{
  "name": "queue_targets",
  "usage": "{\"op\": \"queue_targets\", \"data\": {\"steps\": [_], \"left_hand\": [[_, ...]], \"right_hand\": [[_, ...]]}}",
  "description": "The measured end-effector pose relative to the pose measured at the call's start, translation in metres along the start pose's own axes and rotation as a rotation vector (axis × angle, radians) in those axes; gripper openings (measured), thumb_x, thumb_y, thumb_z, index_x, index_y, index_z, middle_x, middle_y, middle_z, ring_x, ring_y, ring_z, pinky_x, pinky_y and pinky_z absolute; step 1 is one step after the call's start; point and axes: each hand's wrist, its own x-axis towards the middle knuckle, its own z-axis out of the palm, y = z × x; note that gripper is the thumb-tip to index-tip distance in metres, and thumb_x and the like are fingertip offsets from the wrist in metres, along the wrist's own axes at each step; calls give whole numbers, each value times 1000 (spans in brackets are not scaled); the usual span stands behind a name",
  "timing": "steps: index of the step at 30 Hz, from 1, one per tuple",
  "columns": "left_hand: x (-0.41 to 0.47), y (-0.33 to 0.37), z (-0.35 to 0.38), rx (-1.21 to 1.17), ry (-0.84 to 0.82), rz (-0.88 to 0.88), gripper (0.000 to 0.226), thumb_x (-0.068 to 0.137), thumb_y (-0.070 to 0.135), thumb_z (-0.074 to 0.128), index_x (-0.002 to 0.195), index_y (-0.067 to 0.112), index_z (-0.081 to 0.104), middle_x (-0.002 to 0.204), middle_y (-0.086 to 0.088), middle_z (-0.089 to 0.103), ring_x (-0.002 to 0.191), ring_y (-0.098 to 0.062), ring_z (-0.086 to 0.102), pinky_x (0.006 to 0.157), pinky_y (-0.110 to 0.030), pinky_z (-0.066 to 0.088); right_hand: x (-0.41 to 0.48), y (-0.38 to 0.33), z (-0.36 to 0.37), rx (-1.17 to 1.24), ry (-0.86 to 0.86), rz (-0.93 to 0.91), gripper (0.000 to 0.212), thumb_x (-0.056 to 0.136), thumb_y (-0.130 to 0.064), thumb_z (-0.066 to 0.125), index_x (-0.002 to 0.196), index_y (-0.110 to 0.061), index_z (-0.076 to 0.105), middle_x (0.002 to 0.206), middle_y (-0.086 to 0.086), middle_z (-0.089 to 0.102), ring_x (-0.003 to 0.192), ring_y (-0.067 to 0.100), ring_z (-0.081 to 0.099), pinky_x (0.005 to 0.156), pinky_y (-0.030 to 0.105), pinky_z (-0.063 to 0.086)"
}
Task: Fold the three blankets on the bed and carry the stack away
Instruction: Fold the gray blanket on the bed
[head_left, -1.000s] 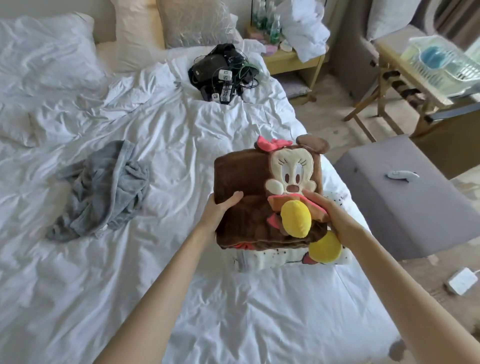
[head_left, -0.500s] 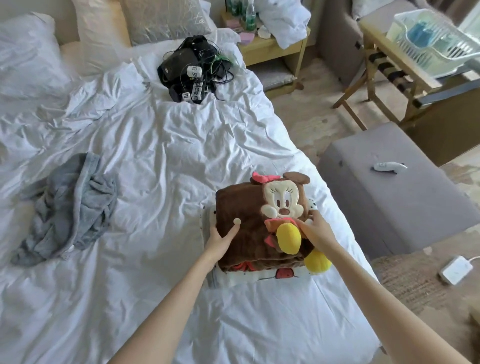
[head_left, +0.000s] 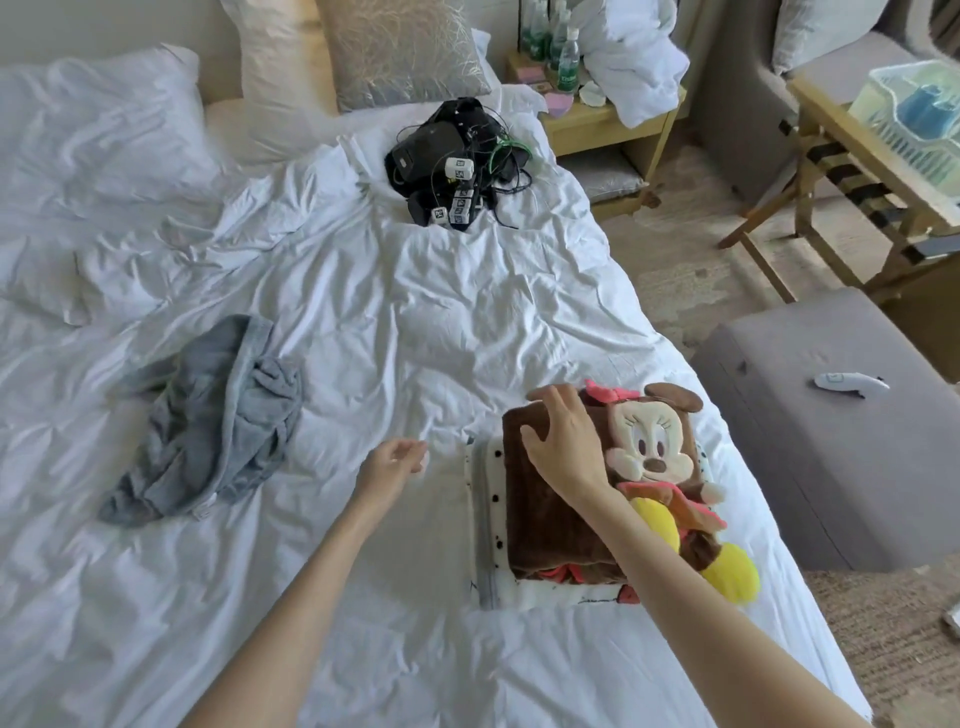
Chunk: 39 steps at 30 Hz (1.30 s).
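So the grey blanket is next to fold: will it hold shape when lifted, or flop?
Likely floppy: the grey blanket lies crumpled in soft folds on the bed, so it should sag and drape. It looks thin, so probably light. Its matte, fuzzy surface suggests little slipping.

A folded blanket (head_left: 545, 519) lies on a second folded blanket (head_left: 485, 519) near the right edge of the bed (head_left: 363, 338), the right hand (head_left: 563, 441) resting on top and the left hand (head_left: 387, 465) just left of them. A crumpled blanket (head_left: 218, 415) lies farther left, with a tangle of cables (head_left: 452, 166) behind near the pillows (head_left: 400, 47). Right of the bed, an ottoman (head_left: 831, 467) carries a remote (head_left: 849, 383).
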Motion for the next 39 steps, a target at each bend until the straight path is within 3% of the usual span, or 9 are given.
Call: {"op": "queue_targets", "data": {"steps": [5, 11, 18, 20, 23, 25, 28, 34, 39], "left_hand": [[19, -72, -88, 9, 86, -60, 8, 94, 27, 62, 87, 26, 65, 89, -1, 72, 91, -22, 71, 82, -39, 51], [23, -166, -167, -53, 171, -175, 9, 96, 20, 60, 89, 21, 66, 91, -5, 70, 89, -25, 70, 91, -47, 52], [60, -206, -231, -30, 320, -143, 11, 96, 15, 59, 105, 11, 64, 108, -5, 66, 99, -19, 60, 76, -20, 45], [76, -209, -248, -2, 336, -97, 19, 94, 12, 60, 112, 8, 62, 115, -5, 63, 105, -18, 58, 83, -27, 46], [100, -213, -264, 59, 333, -37, 25, 91, 8, 64, 115, 3, 60, 115, -10, 63, 107, -24, 59, 89, -36, 48], [112, -219, -267, 113, 314, -9, 30, 88, 5, 65, 117, 1, 61, 114, -14, 64, 108, -28, 60, 92, -37, 48], [119, -229, -267, 175, 292, 32, 38, 87, 6, 66, 124, 3, 59, 123, -12, 60, 116, -27, 54, 99, -43, 45], [117, -251, -260, 420, 221, 20, 42, 90, 23, 64, 129, 13, 55, 124, -4, 58, 113, -26, 55, 94, -37, 41], [106, -253, -255, 628, 253, 146, 11, 92, 21, 61, 98, 12, 58, 93, -3, 63, 96, -28, 60, 83, -34, 38]], "right_hand": [[6, -54, 92, -4, -231, -52, 36, 84, -13, 60, 120, -18, 54, 127, -2, 46, 96, 19, 58, 68, 34, 51], [13, -100, 203, -95, -500, -75, 37, 87, -16, 58, 123, -19, 52, 128, -1, 46, 108, 22, 58, 79, 40, 52], [44, -156, 304, -151, -617, -193, 39, 88, -13, 55, 126, -20, 50, 129, -1, 45, 109, 20, 57, 74, 35, 50], [58, -176, 329, -191, -624, -259, 43, 88, -11, 55, 129, -19, 48, 133, -1, 44, 112, 20, 53, 68, 32, 45], [78, -207, 364, -280, -595, -483, 58, 84, -6, 54, 139, -18, 41, 144, 1, 37, 131, 22, 37, 93, 32, 44], [90, -226, 385, -398, -569, -697, 69, 83, -6, 52, 147, -19, 31, 156, 3, 25, 144, 23, 20, 114, 37, 28], [103, -244, 415, -628, -567, -953, 70, 87, -14, 51, 151, -19, 24, 161, 3, 16, 150, 21, 6, 122, 41, 4], [103, -239, 432, -823, -631, -971, 29, 89, -16, 53, 118, -14, 57, 110, 1, 69, 117, 21, 57, 120, 34, 7], [92, -213, 410, -643, -718, -791, 37, 83, 1, 48, 119, -10, 49, 117, 5, 57, 115, 24, 54, 109, 33, 30]]}}
